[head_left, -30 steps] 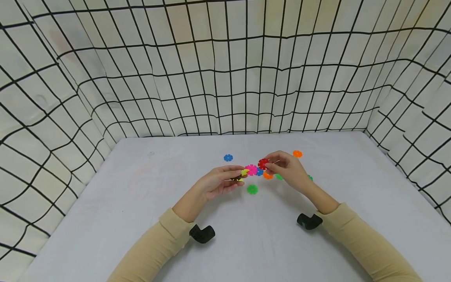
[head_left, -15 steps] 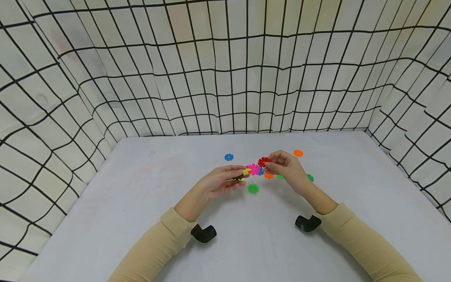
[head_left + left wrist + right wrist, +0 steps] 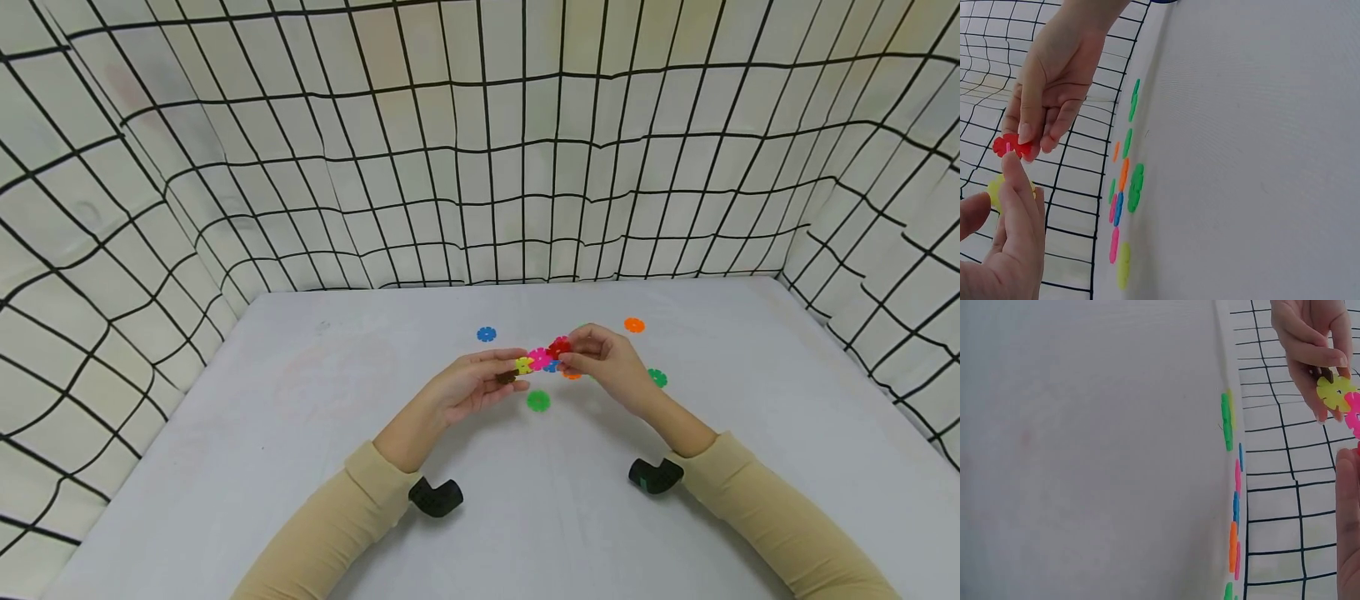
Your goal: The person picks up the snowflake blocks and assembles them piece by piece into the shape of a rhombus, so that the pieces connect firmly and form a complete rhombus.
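My left hand (image 3: 467, 387) pinches a short row of notched plastic snowflake discs: a brown disc (image 3: 507, 377), a yellow disc (image 3: 1335, 392) and a pink disc (image 3: 1354, 415) at its outer end. Between thumb and fingertips, my right hand (image 3: 611, 360) holds a red snowflake disc (image 3: 1007, 145). Its edge meets the pink disc, and the two overlap in the head view. Both hands are raised above the table. In the left wrist view the left fingers partly cover the yellow disc and hide the brown one.
Loose discs lie on the white table (image 3: 337, 467): a blue one (image 3: 487, 334), a green one (image 3: 538, 401), an orange one (image 3: 634, 325), another green one (image 3: 657, 377), and several near the right hand. A black grid net (image 3: 487, 175) surrounds the table's back and sides.
The red disc in my right hand has moved slightly left and down, from beside the pink disc to against its edge. My left hand stays nearly still.
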Motion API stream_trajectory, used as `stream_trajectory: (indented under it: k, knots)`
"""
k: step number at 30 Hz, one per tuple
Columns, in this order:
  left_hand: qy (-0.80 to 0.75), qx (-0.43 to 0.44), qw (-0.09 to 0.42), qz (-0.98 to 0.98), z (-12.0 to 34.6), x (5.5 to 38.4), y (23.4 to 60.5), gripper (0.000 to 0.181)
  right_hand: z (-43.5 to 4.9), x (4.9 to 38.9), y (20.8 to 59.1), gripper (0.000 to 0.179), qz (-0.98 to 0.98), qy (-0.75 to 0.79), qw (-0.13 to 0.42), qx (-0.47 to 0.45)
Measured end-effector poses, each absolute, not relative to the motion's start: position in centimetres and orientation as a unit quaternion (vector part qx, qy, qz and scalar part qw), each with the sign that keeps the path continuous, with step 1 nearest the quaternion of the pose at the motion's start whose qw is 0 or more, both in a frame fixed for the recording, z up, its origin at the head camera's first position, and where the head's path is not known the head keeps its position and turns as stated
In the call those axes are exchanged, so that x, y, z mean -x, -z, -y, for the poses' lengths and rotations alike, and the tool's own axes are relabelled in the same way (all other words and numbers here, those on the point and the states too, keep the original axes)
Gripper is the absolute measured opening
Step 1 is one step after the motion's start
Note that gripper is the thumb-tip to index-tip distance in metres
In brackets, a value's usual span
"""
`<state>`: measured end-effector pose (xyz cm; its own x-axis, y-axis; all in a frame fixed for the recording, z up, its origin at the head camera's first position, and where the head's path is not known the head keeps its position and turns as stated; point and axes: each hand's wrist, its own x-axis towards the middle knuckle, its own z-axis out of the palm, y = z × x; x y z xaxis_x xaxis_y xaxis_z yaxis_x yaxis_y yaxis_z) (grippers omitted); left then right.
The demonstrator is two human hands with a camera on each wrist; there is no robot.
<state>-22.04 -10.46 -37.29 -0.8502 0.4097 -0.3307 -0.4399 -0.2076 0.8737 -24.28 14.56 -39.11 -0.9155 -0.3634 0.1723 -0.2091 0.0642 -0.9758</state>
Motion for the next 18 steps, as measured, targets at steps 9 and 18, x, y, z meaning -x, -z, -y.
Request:
stream_trajectory:
  k: [9,18]
  knots:
    - [-0.731,-0.012,0.215,-0.647,9.8,21.8,37.2,0.042,-14.1,23.8,38.7,0.018,-0.749,0.622,0.031,0.226]
    - [-0.671,-0.046,0.148,-0.725,9.1,21.3,36.9,0.043,-13.7,23.2,38.4,0.012,-0.737,0.623,0.013,0.264]
